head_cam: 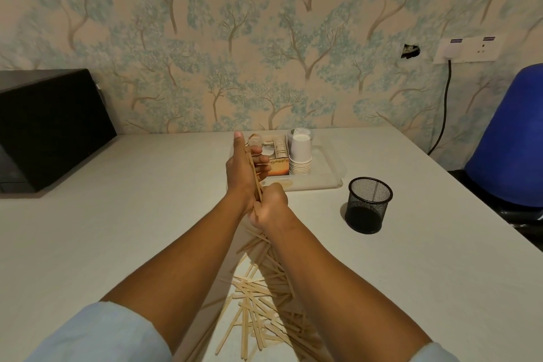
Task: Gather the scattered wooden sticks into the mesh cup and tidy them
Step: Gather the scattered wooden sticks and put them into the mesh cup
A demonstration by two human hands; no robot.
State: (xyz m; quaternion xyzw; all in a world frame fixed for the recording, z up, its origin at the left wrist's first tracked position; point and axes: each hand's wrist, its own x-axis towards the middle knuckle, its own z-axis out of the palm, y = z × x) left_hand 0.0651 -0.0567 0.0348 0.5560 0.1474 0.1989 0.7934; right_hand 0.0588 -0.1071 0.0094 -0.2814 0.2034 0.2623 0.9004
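A small bundle of wooden sticks [256, 176] stands nearly upright between my hands, raised above the table. My left hand [245, 166] holds the upper part of the bundle, fingers curled round it. My right hand [269, 206] grips its lower end in a fist. Below my forearms, a loose pile of several wooden sticks [258, 303] lies scattered on the white table [117, 229]. The black mesh cup [368, 204] stands upright to the right of my hands, with no sticks showing in it.
Behind my hands a clear tray [329, 173] holds a stack of white paper cups [300, 156] and small packets. A black box [50, 126] sits at the far left. A blue chair [511, 138] stands past the table's right edge.
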